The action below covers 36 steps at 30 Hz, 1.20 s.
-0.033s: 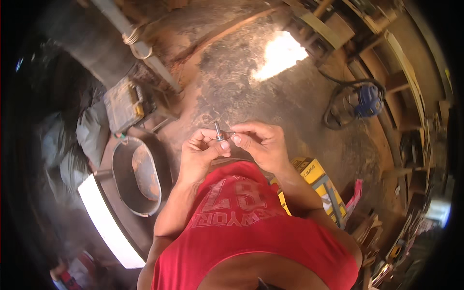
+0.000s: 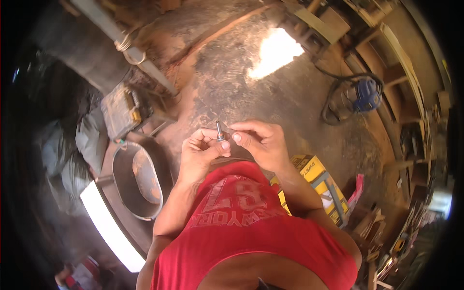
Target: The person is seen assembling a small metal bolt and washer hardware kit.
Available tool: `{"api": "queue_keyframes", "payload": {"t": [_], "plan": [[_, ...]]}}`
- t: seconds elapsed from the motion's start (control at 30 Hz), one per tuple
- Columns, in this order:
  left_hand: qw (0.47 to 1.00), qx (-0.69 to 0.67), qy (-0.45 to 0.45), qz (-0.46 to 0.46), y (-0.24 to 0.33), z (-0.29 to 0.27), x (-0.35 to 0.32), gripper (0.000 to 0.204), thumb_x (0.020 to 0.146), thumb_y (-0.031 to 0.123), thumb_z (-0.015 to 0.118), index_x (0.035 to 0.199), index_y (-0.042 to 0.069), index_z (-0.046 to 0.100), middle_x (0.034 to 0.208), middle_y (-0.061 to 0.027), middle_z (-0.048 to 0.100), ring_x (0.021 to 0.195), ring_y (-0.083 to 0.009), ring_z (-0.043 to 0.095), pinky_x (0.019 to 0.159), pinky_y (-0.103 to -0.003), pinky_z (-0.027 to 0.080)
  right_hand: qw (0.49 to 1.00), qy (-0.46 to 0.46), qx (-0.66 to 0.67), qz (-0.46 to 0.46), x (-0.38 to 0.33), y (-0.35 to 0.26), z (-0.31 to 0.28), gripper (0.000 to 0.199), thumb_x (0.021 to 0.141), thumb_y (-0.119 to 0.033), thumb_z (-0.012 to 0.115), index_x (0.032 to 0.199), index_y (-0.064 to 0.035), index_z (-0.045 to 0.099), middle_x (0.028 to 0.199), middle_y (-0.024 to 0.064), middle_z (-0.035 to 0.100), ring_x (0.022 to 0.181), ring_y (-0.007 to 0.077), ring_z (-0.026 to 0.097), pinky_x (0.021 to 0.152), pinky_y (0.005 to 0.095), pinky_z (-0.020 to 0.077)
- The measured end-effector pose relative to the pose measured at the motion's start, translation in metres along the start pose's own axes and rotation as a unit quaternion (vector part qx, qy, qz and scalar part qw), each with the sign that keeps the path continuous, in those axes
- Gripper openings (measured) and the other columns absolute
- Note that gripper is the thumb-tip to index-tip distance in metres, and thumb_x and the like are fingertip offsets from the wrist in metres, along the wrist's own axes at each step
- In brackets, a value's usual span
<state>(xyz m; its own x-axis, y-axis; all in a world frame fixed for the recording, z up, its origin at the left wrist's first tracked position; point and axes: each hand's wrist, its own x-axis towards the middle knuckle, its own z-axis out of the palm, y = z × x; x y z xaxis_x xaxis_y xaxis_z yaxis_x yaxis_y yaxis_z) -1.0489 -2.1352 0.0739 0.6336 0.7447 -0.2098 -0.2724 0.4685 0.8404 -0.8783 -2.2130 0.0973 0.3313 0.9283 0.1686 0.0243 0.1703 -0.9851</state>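
Observation:
In front of my red shirt, my left hand pinches what looks like a small router bit between thumb and fingers. Its smooth silver shank points up and away from me; a wider ring with an orange tint sits at the thumb. The lower end is hidden by my fingers. Close on its right, my right hand is closed in a pinch, thumb and index finger almost meeting beside the bit. Whatever lies between those fingertips is too small to make out.
A yellow box lies by my right forearm. To the left stand a dark oval tub, a grimy tool case and grey sacks. A blue-topped vacuum with a hose is at the right, near wooden shelving.
The view has shifted slightly. My right index fingertip has drawn a little closer to the router bit, and the tiny bright spot at my right fingertips no longer shows clearly.

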Motion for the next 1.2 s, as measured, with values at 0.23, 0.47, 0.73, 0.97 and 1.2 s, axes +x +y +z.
{"api": "queue_keyframes", "payload": {"t": [0.23, 0.47, 0.73, 0.97, 1.2], "plan": [[0.980, 0.191, -0.053, -0.006, -0.007, 0.045, 0.146, 0.018, 0.085, -0.003, 0.074, 0.099, 0.001, 0.065, 0.085, -0.0096, 0.070, 0.077, -0.0139, 0.066, 0.069, -0.028, 0.055, 0.983, 0.050, 0.094, 0.152, 0.092, 0.037, -0.093, 0.020, 0.093, -0.010, 0.067, 0.109, 0.0025, 0.069, 0.089, 0.0070, 0.071, 0.076, 0.0079, 0.062, 0.066, 0.0251, 0.0498], [0.969, 0.227, -0.080, 0.048, 0.007, 0.068, 0.324, 0.025, 0.081, -0.007, 0.074, 0.103, -0.003, 0.062, 0.088, -0.0105, 0.069, 0.079, -0.0142, 0.067, 0.071, -0.027, 0.056, 0.984, 0.156, -0.009, 0.083, 0.220, 0.058, -0.146, 0.024, 0.091, -0.005, 0.066, 0.114, 0.0033, 0.065, 0.092, 0.0085, 0.071, 0.080, 0.0097, 0.064, 0.069, 0.0259, 0.0516], [0.889, 0.395, -0.133, 0.189, 0.049, 0.091, 0.466, 0.025, 0.080, -0.001, 0.077, 0.102, 0.002, 0.066, 0.087, -0.0067, 0.069, 0.078, -0.0112, 0.067, 0.066, -0.024, 0.055, 0.978, 0.085, 0.061, 0.181, 0.355, 0.075, -0.221, 0.022, 0.092, -0.007, 0.061, 0.112, 0.0015, 0.067, 0.082, 0.0034, 0.066, 0.066, 0.0061, 0.057, 0.058, 0.0242, 0.0458], [0.910, 0.380, -0.102, 0.128, 0.099, 0.076, 0.566, 0.021, 0.082, 0.004, 0.076, 0.102, 0.001, 0.069, 0.089, -0.0074, 0.070, 0.070, -0.0112, 0.066, 0.063, -0.024, 0.054, 0.983, 0.000, 0.022, 0.181, 0.487, 0.102, -0.237, 0.016, 0.095, -0.008, 0.061, 0.106, 0.0006, 0.068, 0.076, 0.0023, 0.065, 0.065, 0.0060, 0.056, 0.057, 0.0235, 0.0454], [0.990, 0.102, -0.065, -0.071, 0.126, 0.046, 0.724, 0.017, 0.094, 0.006, 0.064, 0.107, -0.006, 0.065, 0.087, -0.0113, 0.070, 0.067, -0.0139, 0.066, 0.064, -0.027, 0.057, 0.993, -0.105, -0.004, 0.055, 0.665, 0.162, -0.270, 0.014, 0.096, -0.007, 0.062, 0.107, 0.0011, 0.068, 0.083, 0.0025, 0.068, 0.070, 0.0065, 0.059, 0.062, 0.0234, 0.0482]]}}
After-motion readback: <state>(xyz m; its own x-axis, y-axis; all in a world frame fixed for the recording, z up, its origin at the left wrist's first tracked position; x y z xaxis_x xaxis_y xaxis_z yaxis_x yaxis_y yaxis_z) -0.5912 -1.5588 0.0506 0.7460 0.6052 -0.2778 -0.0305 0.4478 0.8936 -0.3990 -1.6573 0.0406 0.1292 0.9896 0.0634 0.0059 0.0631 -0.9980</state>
